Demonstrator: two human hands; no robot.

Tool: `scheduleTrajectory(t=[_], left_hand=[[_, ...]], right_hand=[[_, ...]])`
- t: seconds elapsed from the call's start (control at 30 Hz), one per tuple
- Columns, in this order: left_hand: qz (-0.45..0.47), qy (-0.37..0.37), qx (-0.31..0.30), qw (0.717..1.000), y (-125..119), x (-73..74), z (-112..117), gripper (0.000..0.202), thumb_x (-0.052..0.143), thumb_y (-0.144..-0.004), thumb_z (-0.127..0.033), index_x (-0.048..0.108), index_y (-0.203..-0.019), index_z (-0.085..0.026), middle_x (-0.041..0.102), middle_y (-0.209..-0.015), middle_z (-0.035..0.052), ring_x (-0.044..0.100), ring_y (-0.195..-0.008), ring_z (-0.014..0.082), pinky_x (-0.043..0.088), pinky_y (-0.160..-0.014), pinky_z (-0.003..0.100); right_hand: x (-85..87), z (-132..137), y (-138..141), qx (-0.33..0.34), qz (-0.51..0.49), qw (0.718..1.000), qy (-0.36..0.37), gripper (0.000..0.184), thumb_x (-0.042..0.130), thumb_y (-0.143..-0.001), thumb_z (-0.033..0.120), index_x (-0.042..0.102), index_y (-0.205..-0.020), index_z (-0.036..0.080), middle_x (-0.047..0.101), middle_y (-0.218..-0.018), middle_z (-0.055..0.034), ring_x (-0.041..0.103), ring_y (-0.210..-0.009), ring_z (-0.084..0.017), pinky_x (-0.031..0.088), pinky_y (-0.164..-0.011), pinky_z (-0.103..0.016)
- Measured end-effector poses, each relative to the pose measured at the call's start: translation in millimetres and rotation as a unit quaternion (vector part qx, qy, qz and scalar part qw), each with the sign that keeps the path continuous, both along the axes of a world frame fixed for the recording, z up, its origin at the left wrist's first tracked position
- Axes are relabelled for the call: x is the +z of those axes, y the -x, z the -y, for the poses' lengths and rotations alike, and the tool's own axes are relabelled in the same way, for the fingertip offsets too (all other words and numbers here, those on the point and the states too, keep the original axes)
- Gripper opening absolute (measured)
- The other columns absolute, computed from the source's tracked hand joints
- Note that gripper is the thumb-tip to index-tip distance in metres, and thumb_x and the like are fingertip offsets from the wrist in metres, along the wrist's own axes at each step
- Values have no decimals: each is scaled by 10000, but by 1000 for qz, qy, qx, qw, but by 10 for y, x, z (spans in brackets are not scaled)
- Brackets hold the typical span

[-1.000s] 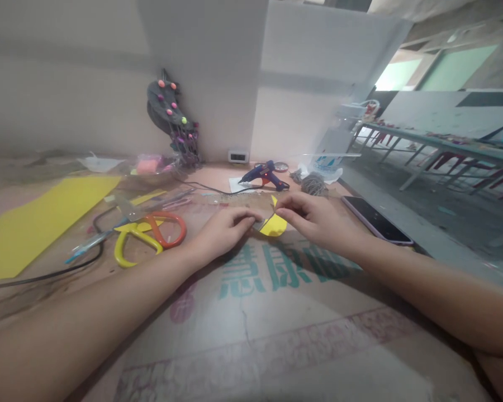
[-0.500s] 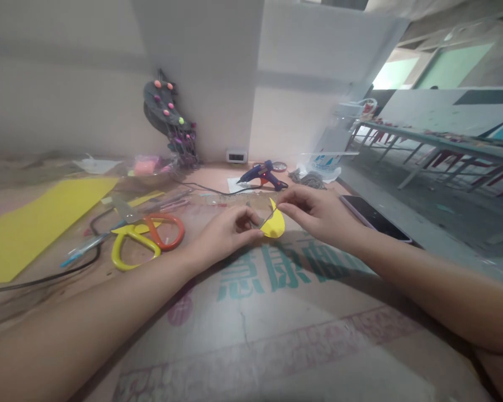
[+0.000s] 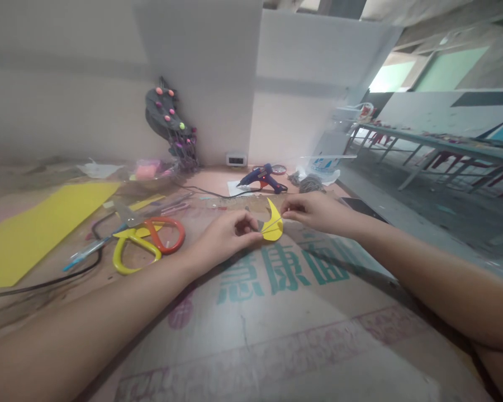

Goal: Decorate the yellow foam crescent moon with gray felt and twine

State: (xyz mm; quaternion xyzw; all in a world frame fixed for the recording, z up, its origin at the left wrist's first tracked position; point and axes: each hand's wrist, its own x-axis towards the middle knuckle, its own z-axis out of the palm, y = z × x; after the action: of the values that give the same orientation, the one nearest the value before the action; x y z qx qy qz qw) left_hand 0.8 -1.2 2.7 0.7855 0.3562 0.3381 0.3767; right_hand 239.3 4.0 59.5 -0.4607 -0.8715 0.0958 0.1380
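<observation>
A yellow paper crescent [image 3: 277, 230] is at the middle of the board, its pointed tip turned up. My left hand [image 3: 228, 233] is closed at the crescent's lower left, thumb and forefinger pinching it along with one end of a thin grey yarn [image 3: 271, 225]. The yarn runs straight across the crescent's face. To the right, my right hand [image 3: 321, 212] pinches the yarn's other end between thumb and forefinger, off the crescent's edge. The left fingertips partly hide the crescent's lower tip.
Scissors [image 3: 126, 215] with yellow and orange handles and a pen [image 3: 81, 255] lie left, beside a yellow sheet [image 3: 46, 229]. A glue gun [image 3: 257, 177], grey yarn ball [image 3: 311, 184] and decorated dark crescent [image 3: 161, 114] stand behind. A phone [image 3: 358, 206] lies partly behind my right forearm.
My right hand has shifted slightly right and down, drawing the yarn out longer and lower across the crescent. The left hand keeps its pinch. The camera view has tilted slightly.
</observation>
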Motion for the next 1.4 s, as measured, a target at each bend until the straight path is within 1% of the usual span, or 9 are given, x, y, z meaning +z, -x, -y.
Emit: scheduleTrajectory(t=[0.13,0.33,0.5,0.67,0.8,0.93,1.03,1.27,1.4], left_hand=[[-6,-5,-5,1000,2,-19,-13,186,668,-784,-328,601,-825,-159,579,-730,-7,503,-651,109,394,-568,213],[-13,-19,-15,1000,10,-54,-20,203,664,-789,-354,599,-817,-165,576,-739,-8,517,-664,117,411,-585,223],[-8,-20,-22,1000,16,-22,-19,170,678,-774,-320,610,-825,-173,610,-771,-10,553,-702,129,433,-627,234],[-18,-66,6,998,26,40,-8,188,501,-898,-305,634,-867,-176,665,-847,14,600,-807,160,460,-726,271],[-9,-67,34,997,45,9,-25,198,481,-899,-267,645,-969,-182,682,-941,38,616,-885,184,476,-774,292],[36,-45,54,997,47,-50,-45,312,475,-900,-259,563,-1192,-194,635,-924,41,607,-778,155,481,-668,259],[72,0,31,997,35,-61,-39,376,467,-906,-257,482,-1280,-221,568,-869,15,590,-672,114,449,-563,211],[99,51,-1,994,28,-51,-41,358,434,-923,-246,412,-1280,-245,461,-779,-33,552,-555,77,383,-459,175],[107,63,-14,992,28,-87,-73,265,434,-925,-245,439,-1190,-254,465,-787,-38,549,-534,68,362,-436,170]], right_hand=[[-84,-63,-24,-5,11,999,36,159,527,-860,255,672,-852,191,681,-826,-16,589,-736,-143,371,-624,-236],[-231,-77,3,-34,-7,999,26,358,509,-892,300,636,-1217,221,713,-910,-36,590,-669,-138,394,-618,-250],[-298,-94,3,-30,-1,999,29,311,508,-893,296,682,-1144,236,724,-1026,-30,638,-822,-165,438,-703,-253],[-266,-73,18,-24,-4,1000,6,243,516,-870,242,707,-1017,213,723,-939,-30,630,-800,-163,430,-690,-254],[-190,-5,68,-25,8,1000,4,213,517,-866,227,712,-945,199,724,-885,-32,626,-766,-159,418,-671,-254],[-122,31,89,-15,9,1000,6,196,527,-863,224,707,-934,194,730,-890,-30,636,-790,-163,426,-694,-256],[-83,2,52,-3,7,1000,7,194,525,-864,227,707,-923,194,729,-890,-31,634,-783,-159,424,-692,-256],[-1,-126,-128,-55,28,998,8,220,532,-873,332,710,-905,208,715,-885,-27,612,-761,-160,390,-648,-254],[-56,-203,-219,-82,28,996,-18,206,537,-872,336,691,-893,202,705,-839,-24,594,-727,-154,373,-634,-247]])
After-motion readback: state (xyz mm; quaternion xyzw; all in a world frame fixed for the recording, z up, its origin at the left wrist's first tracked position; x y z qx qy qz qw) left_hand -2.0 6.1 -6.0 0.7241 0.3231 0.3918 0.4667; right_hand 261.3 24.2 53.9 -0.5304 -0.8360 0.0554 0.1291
